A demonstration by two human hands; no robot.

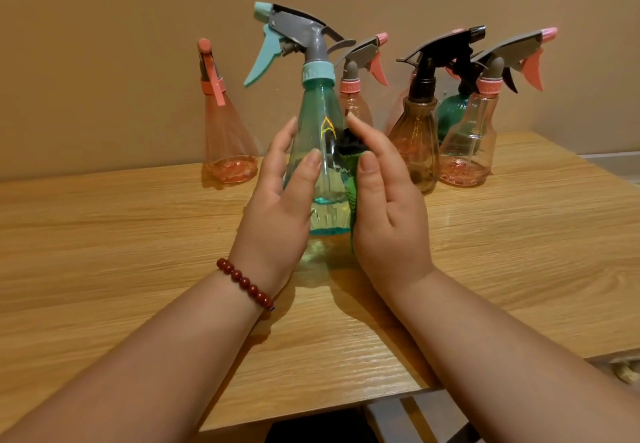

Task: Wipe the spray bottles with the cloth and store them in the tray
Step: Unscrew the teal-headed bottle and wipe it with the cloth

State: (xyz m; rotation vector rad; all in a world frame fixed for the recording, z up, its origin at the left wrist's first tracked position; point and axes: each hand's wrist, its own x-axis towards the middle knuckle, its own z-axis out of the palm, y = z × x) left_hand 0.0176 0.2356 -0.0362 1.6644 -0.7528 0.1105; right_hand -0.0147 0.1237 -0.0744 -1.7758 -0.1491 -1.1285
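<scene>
Nearest: two bare forearms, a red bead bracelet (244, 283) on the left wrist.
Left hand (277, 193): thumb and fingers wrapped round the teal spray bottle (320, 151), held upright, low over the wooden table (104, 234).
Right hand (384, 207): fingers straight, pressing the green cloth (348, 179) flat against the bottle's side.
Other spray bottles (415, 141): standing along the wall, no hand on them.
Tray: not in view.
Step in hand, by judgement: wiping the teal bottle.
Next move likely calls for turning the bottle under the cloth, then finding the tray.
</scene>
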